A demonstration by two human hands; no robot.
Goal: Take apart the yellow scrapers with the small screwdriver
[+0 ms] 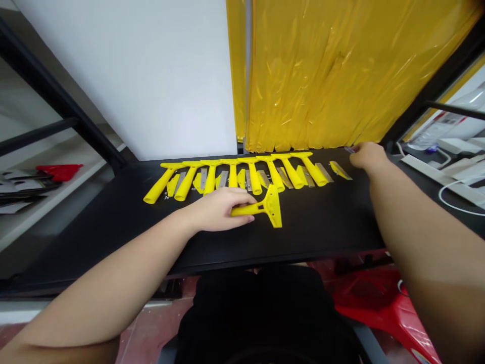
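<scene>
While the yellow scraper is held by its grip in the left hand, near a row of handles, it is best kept steady, its flared head left clear. Near the far edge of the black table, a small purplish item is met by the right hand; whether it is gripped cannot be told. Small holes are seen in the scraper's head.

At frame centre you have a plain yellow, fan-headed plastic scraper, matched by the yellow tubular plastic handles rowed above. Among those you see silver-grey rectangular metal blades. Your flat black tabletop is unpatterned; upper left, a smooth white panel; upper right, creased amber-yellow plastic sheeting, streaked paler.
</scene>
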